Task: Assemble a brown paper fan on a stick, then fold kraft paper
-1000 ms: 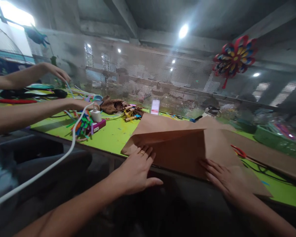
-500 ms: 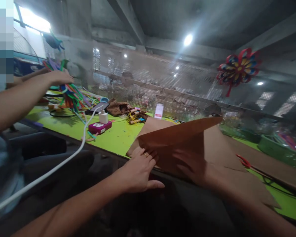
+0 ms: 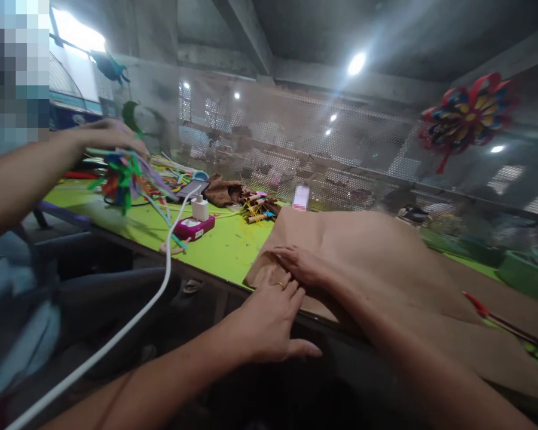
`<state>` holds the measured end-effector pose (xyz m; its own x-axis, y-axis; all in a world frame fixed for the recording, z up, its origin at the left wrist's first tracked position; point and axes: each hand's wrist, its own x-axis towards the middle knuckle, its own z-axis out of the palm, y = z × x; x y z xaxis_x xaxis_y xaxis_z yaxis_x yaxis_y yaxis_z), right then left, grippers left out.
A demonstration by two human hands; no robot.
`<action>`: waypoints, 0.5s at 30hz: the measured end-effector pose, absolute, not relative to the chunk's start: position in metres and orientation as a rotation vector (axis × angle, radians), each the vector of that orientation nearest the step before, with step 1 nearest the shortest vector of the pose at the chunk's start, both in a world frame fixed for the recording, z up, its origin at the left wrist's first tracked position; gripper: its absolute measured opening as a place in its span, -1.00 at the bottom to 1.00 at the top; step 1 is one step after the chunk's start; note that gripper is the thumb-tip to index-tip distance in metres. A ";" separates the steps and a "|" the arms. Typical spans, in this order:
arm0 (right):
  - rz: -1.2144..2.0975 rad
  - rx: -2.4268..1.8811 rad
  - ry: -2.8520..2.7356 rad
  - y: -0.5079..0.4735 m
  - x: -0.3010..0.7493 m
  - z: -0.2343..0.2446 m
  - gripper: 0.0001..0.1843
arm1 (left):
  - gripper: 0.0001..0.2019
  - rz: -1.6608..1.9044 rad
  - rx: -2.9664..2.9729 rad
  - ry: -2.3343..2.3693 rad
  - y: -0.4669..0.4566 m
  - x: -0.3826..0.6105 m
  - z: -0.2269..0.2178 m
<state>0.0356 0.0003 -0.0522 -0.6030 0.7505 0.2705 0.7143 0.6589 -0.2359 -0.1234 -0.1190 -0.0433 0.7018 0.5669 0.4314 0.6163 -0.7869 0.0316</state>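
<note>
A large sheet of brown kraft paper [image 3: 367, 251] lies folded over on the green table [image 3: 219, 245], its near edge at the table's front. My left hand [image 3: 269, 319] rests flat on the paper's near left corner, fingers stretched, a ring on one finger. My right hand [image 3: 300, 266] reaches across to the same corner, fingers extended and pressing the paper down just beyond the left hand.
A person at the left holds a bundle of coloured strips [image 3: 121, 173] over the table. A white cable runs to a charger [image 3: 200, 209] on a pink box [image 3: 193, 227]. Red-handled scissors [image 3: 479, 303] lie at the right. A coloured pinwheel [image 3: 468, 116] hangs above.
The raised paper flap has been laid down flat. My right hand slid left along the paper to the left corner. The view shifted left; the neighbour's strips dropped lower.
</note>
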 end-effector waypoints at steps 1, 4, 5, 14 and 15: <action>0.167 -1.141 -2.517 0.000 0.036 -0.054 -0.60 | -0.18 -0.639 -2.794 -0.980 -0.119 -0.123 -0.044; 0.221 -1.093 -2.430 -0.019 0.041 -0.062 -0.57 | -0.17 -0.597 -2.786 -0.999 -0.119 -0.123 -0.047; 0.242 -1.071 -2.392 -0.031 0.045 -0.065 -0.57 | -0.16 -0.577 -2.783 -1.006 -0.118 -0.123 -0.049; 0.325 -1.076 -2.233 -0.103 0.058 -0.068 -0.60 | -0.26 -0.520 -2.730 -1.089 -0.117 -0.119 -0.055; 0.318 -1.094 -2.220 -0.103 0.056 -0.068 -0.60 | -0.26 -0.521 -2.712 -1.102 -0.119 -0.118 -0.056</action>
